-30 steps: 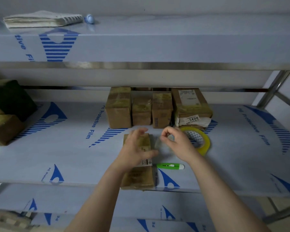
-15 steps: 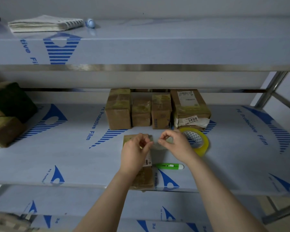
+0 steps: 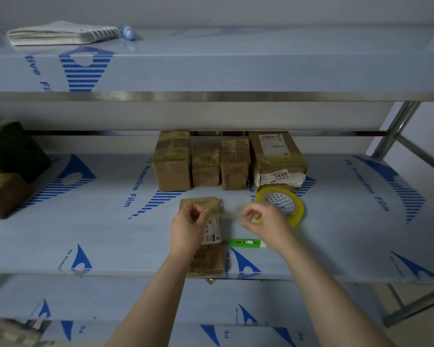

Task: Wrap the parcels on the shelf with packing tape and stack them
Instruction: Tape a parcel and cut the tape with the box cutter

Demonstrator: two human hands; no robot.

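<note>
The film-covered middle shelf [image 3: 85,234] carried a row of taped parcels [image 3: 171,169] at twelve o'clock. Nearer the front edge lay the flat parcel [image 3: 208,256], its long axis running twelve to six, directly beneath the left hand [image 3: 187,229], the nearer one. The right hand [image 3: 266,221] hovered at three o'clock of it, beside the tape roll [image 3: 296,214]. Both hands pinched a clear tape strip [image 3: 229,214] stretched nine-to-three over the parcel's far end, seemingly ready for pressing down.
</note>
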